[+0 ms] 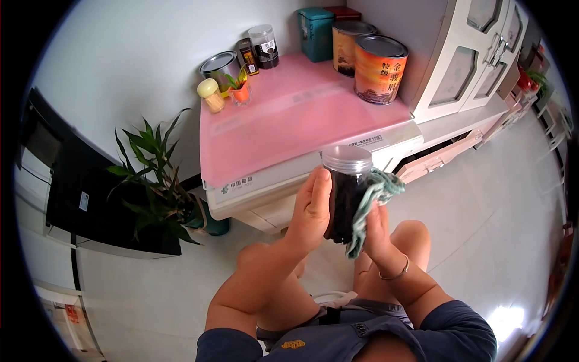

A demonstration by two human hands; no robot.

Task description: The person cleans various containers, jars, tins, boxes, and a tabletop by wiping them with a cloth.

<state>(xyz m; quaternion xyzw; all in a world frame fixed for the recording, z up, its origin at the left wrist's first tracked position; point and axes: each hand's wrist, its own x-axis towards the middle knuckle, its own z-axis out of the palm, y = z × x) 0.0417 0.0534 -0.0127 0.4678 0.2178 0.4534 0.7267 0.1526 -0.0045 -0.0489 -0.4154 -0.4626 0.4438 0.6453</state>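
A clear jar with a silvery screw lid and dark contents is held up in front of the pink-covered cabinet top. My left hand grips the jar from its left side, fingers wrapped round it. On the other side, my right hand holds a green and white cloth against the jar's wall. The cloth hides part of the jar's right side. Both hands are above my lap, close to the cabinet's front edge.
The pink cover bears a toothpick holder, a small potted plant, a grey tin, another lidded jar, a teal canister and large orange tins. A leafy plant stands left; a white cabinet right.
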